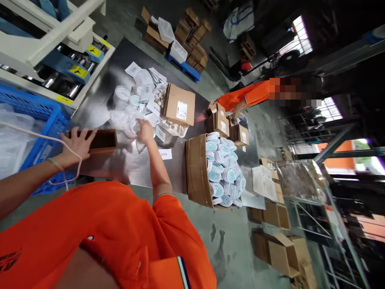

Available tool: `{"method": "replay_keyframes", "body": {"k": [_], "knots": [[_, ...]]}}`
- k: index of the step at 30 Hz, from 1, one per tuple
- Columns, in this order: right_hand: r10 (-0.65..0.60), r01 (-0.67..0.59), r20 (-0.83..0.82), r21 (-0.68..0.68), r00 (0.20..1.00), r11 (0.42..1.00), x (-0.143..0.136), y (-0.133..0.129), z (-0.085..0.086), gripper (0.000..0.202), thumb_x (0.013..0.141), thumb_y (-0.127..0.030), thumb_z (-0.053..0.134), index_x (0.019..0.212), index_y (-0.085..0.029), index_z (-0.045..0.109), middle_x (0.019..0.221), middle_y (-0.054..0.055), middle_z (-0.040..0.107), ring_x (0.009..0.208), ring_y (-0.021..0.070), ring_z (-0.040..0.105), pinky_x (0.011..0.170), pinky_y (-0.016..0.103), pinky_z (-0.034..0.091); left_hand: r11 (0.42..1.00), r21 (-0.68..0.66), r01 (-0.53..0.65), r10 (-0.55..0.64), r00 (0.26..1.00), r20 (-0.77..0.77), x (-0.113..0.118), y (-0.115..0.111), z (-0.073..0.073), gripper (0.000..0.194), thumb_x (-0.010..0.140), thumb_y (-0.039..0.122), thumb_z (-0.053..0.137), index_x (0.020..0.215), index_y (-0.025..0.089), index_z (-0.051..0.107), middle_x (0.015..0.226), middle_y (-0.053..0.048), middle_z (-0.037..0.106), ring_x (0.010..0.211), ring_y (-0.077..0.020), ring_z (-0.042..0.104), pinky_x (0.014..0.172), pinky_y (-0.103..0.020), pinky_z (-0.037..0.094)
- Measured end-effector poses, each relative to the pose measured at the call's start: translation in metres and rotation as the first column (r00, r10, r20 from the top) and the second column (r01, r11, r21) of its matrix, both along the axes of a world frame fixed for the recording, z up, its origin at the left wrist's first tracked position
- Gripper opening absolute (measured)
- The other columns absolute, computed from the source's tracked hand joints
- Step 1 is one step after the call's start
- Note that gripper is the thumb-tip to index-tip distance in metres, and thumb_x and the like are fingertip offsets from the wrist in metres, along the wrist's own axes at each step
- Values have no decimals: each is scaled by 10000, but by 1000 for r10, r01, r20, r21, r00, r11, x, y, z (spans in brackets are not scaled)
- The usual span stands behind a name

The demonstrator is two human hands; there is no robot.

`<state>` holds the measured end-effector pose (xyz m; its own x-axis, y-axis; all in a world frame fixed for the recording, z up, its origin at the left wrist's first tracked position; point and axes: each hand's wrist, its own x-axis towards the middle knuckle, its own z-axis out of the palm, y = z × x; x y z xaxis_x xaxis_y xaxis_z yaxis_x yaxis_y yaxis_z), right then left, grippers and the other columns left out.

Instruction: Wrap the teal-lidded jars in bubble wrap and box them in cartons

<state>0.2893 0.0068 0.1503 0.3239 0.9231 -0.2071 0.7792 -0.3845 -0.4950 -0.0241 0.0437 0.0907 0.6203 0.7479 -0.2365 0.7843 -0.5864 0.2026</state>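
My left hand (pixel 76 147) lies with fingers spread over the left end of a small open brown cardboard box (pixel 104 151) on the metal table. The box's opening looks dark inside. My right hand (pixel 145 131) is at the near side of a pile, its fingers curled on clear bubble wrap (pixel 124 120); the fingertips are partly hidden. Round lidded tubs (pixel 122 94) lie in the pile beyond, beside printed white cards (pixel 132 69). Right of the hand is a stack of flat folded cartons (pixel 179 103) with a label.
A large carton (pixel 198 170) full of white and teal round tubs (pixel 222 168) stands at the table's right. A blue crate (pixel 45 108) and a roller conveyor (pixel 57 68) flank the left. Across the table, a co-worker's arm (pixel 240 105) reaches to more cartons. A white cable (pixel 39 135) crosses my left wrist.
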Motion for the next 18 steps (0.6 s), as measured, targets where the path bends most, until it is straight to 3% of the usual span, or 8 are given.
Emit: {"method": "replay_keyframes", "body": {"k": [1,3,5,10,12,14,16,18], "knots": [[18,-18,38,-12,999,1000,20,13,4,679,876,36,750,1550,-42,747,1650,260,685,1653,305,552,1273,487,492,1000,2,12,-12,1000,2,3,0,-1,1051,882,196,783,1861,159,403,1808,-336,418,1667,-612,312,1187,-945,354],[63,-59,56,-61,996,996,47,37,5,1053,733,76,878,1736,-60,586,1782,297,548,1741,372,442,1331,529,466,999,6,31,-32,999,14,7,4,-6,1069,850,181,804,1849,175,425,1812,-324,427,1678,-616,312,1217,-943,315],[142,-134,57,-128,988,983,59,53,1,1193,660,73,936,1773,-46,525,1779,306,547,1705,367,499,1320,484,492,999,2,52,-52,997,49,8,11,-12,1050,836,205,823,1822,163,465,1815,-314,434,1690,-624,310,1265,-922,261],[253,-238,87,-153,963,959,50,45,-5,937,827,-28,843,1717,22,554,1695,269,606,1551,223,632,1254,317,506,988,-53,145,-127,961,247,12,22,-33,1013,912,403,836,1782,60,449,1838,-347,375,1749,-545,271,1380,-813,183],[214,-203,151,-84,965,975,35,24,-2,921,884,-126,835,1739,13,522,1730,276,543,1624,272,567,1304,375,505,990,-73,117,-85,933,349,17,20,-39,1075,869,478,860,1747,6,457,1809,-364,393,1728,-517,312,1418,-736,208],[103,-109,259,10,960,994,10,-4,0,957,948,-273,821,1800,-41,453,1802,286,440,1731,363,442,1362,522,494,993,-100,58,-9,900,435,24,16,-42,1172,812,569,883,1721,-34,456,1773,-370,416,1691,-497,369,1432,-656,268],[31,-58,345,68,938,996,-22,-35,-3,897,1024,-376,743,1830,-118,444,1829,264,422,1777,425,365,1374,646,480,985,-171,20,68,867,493,32,14,-42,1246,772,710,883,1709,-4,477,1750,-337,457,1658,-479,420,1424,-620,327],[104,-123,351,32,931,992,-56,-61,-9,772,1071,-369,688,1801,-184,520,1801,233,498,1742,438,430,1352,653,513,960,-278,34,117,852,510,39,14,-44,1248,751,843,852,1681,72,536,1707,-270,541,1633,-454,465,1403,-599,379]]}}
